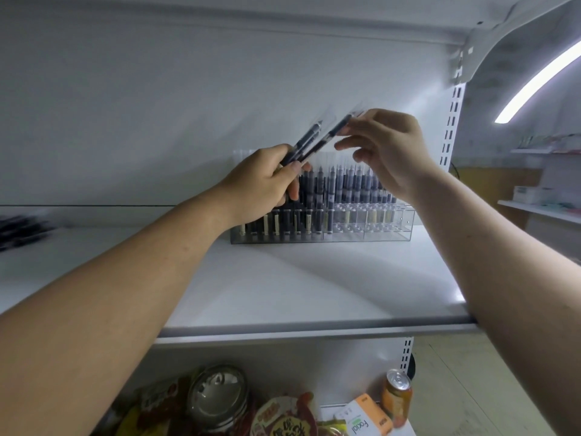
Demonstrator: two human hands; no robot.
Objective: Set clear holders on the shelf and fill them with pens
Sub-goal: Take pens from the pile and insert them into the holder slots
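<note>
My left grip [267,174], at centre frame, is curled tight round the lower ends of a bundle [306,144] of dark pens, thumb pressed across them; they fan up and to the right. My right grip [390,149], just right of centre, pinches the top end of one pen [338,127] from that bundle between thumb and forefinger, the other fingers loosely spread below. Behind and under both grips the clear holder [371,228] stands on the white shelf [283,278], near its back wall. Its left and rear slots are packed with upright pens; the front right slots look bare. At the left edge of the frame a dark, blurred heap [22,228] lies on the shelf.
</note>
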